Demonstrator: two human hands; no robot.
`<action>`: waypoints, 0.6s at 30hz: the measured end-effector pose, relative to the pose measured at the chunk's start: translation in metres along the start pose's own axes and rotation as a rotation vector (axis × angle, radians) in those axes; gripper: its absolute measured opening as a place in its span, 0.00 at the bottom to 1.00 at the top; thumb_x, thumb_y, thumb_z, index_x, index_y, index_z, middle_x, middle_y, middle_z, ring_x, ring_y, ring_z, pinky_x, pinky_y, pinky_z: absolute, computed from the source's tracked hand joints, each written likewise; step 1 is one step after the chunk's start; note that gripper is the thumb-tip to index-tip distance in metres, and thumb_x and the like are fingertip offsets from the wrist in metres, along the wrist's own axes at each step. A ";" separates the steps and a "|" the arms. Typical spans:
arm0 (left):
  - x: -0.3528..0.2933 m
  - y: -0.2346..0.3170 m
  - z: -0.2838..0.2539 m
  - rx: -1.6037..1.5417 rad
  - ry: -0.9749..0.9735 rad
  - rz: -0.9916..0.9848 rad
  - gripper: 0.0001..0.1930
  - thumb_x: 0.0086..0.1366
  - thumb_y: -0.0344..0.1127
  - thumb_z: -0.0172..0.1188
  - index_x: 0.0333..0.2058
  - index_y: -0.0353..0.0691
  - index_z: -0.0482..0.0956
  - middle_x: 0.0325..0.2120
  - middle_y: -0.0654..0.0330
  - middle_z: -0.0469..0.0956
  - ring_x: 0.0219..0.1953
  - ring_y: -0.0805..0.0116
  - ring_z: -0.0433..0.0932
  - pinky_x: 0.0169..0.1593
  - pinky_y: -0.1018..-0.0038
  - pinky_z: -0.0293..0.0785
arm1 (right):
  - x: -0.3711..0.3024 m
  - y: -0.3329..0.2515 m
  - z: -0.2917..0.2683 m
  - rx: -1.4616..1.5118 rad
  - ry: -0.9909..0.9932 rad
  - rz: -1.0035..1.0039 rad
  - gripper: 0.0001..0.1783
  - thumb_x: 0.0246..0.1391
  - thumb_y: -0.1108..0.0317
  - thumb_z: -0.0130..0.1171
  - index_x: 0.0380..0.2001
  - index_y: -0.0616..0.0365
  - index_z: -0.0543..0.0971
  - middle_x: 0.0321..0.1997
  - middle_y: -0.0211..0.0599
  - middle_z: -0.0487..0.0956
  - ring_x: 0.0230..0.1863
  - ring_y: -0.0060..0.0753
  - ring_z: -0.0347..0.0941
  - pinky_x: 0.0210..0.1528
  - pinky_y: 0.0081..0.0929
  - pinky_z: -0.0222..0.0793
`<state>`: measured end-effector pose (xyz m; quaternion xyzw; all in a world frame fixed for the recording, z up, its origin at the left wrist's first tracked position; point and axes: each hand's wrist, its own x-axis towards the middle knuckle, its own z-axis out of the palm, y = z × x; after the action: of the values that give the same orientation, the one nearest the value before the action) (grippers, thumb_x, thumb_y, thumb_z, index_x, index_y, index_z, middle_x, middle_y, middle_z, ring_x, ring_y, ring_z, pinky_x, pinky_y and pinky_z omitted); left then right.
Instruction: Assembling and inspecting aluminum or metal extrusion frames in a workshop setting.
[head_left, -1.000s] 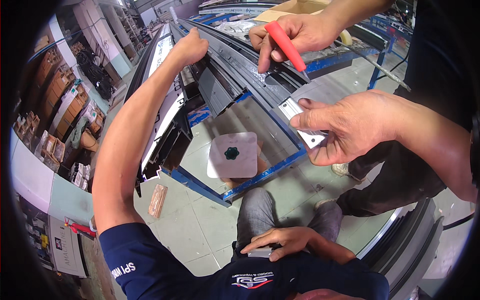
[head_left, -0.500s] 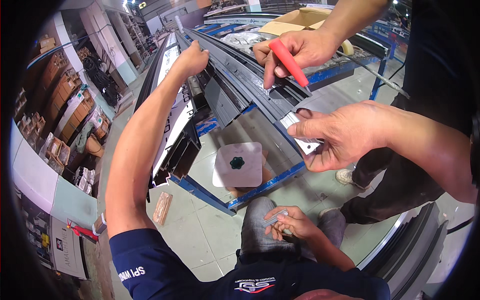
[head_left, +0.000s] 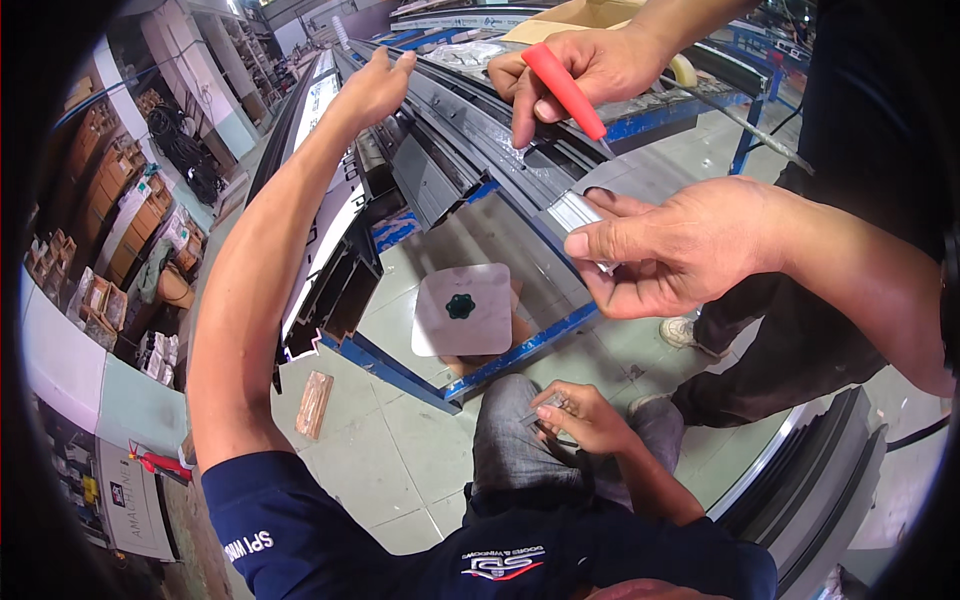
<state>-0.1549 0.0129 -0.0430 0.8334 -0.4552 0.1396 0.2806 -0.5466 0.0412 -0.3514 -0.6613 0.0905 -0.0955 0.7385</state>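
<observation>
My left arm stretches far forward over a bundle of long dark-grey aluminium profiles (head_left: 455, 110). At its end my left hand (head_left: 373, 88) is over the bundle, thumb and a finger apart, with nothing visible in it. My right hand (head_left: 578, 415) is low, above my knees, its fingers closed on a small grey metal piece (head_left: 545, 407) partly hidden by them. From the right, a co-worker's one hand (head_left: 600, 75) grips a red tapered handle (head_left: 563, 90), a finger touching the profiles. The co-worker's other hand (head_left: 690, 240) pinches a silver metal block (head_left: 573, 212) by the profile ends.
Blue metal stands (head_left: 395, 372) carry the profiles. A white square plate with a green knob (head_left: 459, 306) lies below, between the stand legs. A wooden block (head_left: 314, 404) is on the tiled floor. Shelves with boxes (head_left: 110, 190) line the left; curved dark profiles (head_left: 820, 500) lie at lower right.
The whole view has shifted a little, so profiles and plate sit higher and further left. My left fingers look straighter. The co-worker's silver block has turned, and my right hand has tilted its metal piece.
</observation>
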 end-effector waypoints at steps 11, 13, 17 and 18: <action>-0.002 0.001 0.006 -0.127 -0.095 0.128 0.47 0.74 0.67 0.39 0.72 0.26 0.48 0.68 0.32 0.60 0.73 0.43 0.57 0.73 0.63 0.52 | 0.003 -0.009 -0.012 0.053 0.175 -0.164 0.10 0.66 0.73 0.60 0.47 0.67 0.79 0.30 0.26 0.78 0.30 0.13 0.71 0.32 0.16 0.68; -0.003 0.001 0.006 -0.125 -0.102 0.139 0.48 0.74 0.67 0.39 0.72 0.26 0.48 0.68 0.32 0.60 0.73 0.43 0.57 0.73 0.63 0.52 | 0.004 -0.013 -0.012 0.072 0.195 -0.170 0.10 0.66 0.73 0.60 0.47 0.66 0.79 0.30 0.26 0.78 0.30 0.14 0.71 0.32 0.16 0.68; -0.002 0.001 0.008 -0.127 -0.133 0.146 0.48 0.74 0.67 0.40 0.72 0.26 0.48 0.69 0.33 0.58 0.73 0.44 0.58 0.73 0.63 0.53 | 0.005 -0.012 -0.016 0.132 0.264 -0.181 0.10 0.65 0.72 0.60 0.46 0.67 0.79 0.30 0.28 0.79 0.30 0.15 0.72 0.33 0.17 0.70; -0.001 0.000 0.008 -0.139 -0.148 0.149 0.48 0.73 0.67 0.41 0.72 0.26 0.48 0.69 0.33 0.58 0.72 0.45 0.58 0.73 0.63 0.54 | 0.006 -0.011 -0.017 0.133 0.265 -0.178 0.10 0.65 0.72 0.60 0.46 0.67 0.79 0.30 0.28 0.79 0.30 0.15 0.72 0.33 0.17 0.70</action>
<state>-0.1559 0.0084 -0.0501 0.7840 -0.5438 0.0662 0.2921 -0.5456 0.0222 -0.3426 -0.5980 0.1217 -0.2526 0.7509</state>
